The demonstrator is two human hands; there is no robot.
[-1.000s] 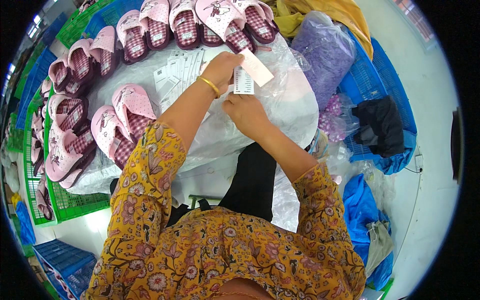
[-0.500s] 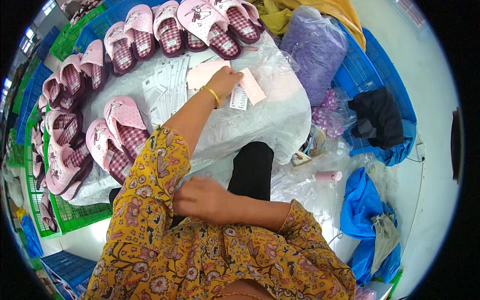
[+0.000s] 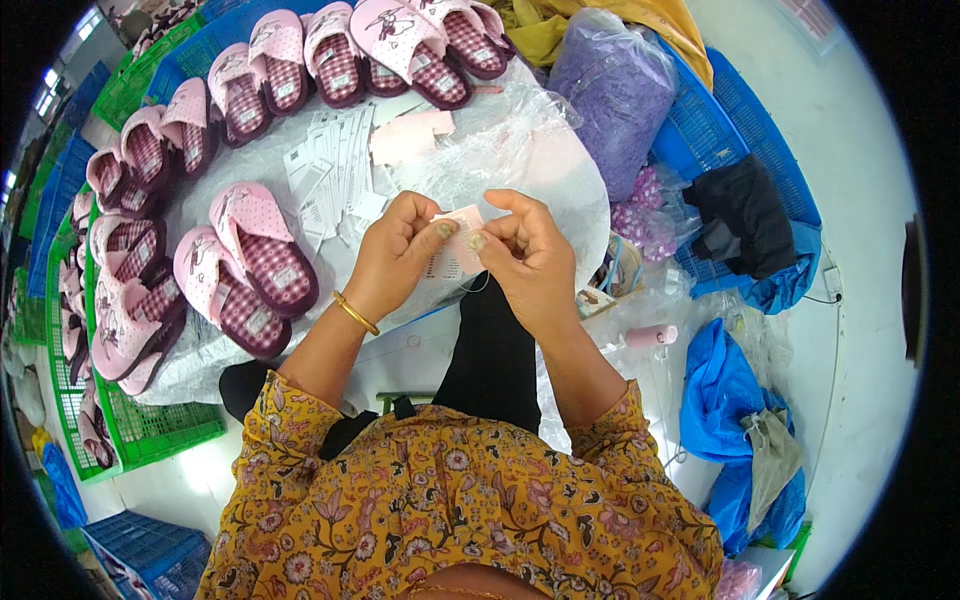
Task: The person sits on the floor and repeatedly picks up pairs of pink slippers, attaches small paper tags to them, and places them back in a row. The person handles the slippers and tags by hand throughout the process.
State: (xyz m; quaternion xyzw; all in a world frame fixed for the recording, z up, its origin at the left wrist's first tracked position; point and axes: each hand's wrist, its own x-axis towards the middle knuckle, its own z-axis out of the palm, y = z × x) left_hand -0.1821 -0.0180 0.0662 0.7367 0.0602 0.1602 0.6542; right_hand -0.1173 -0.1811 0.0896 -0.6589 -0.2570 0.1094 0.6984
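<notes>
In front of my chest, both hands meet over the table. My left hand (image 3: 398, 255), with a gold bangle at its wrist, pinches the side of a pink hang tag (image 3: 463, 216) that lies together with a white printed tag (image 3: 443, 264). My right hand (image 3: 535, 262) grips the other side, its thumb pressed on the tags and its index finger arched above them. A thin cord hangs below the right thumb. Nearest on the left is a pair of pink slippers (image 3: 265, 262) with checked insoles. Beyond my hands lie a fan of white printed tags (image 3: 338, 165) and some pink cards (image 3: 405, 137).
The table (image 3: 545, 180) is wrapped in clear plastic. Pink slippers (image 3: 275, 65) line its far and left edges, beside green crates (image 3: 160, 435). On the right are a purple bundle (image 3: 612, 100), blue crates (image 3: 715, 120), a black cloth (image 3: 745, 215) and a pink roll (image 3: 650, 336).
My left hand has drawn back from the far side of the table with the tags. My right hand has risen from my lap and taken hold of them too.
</notes>
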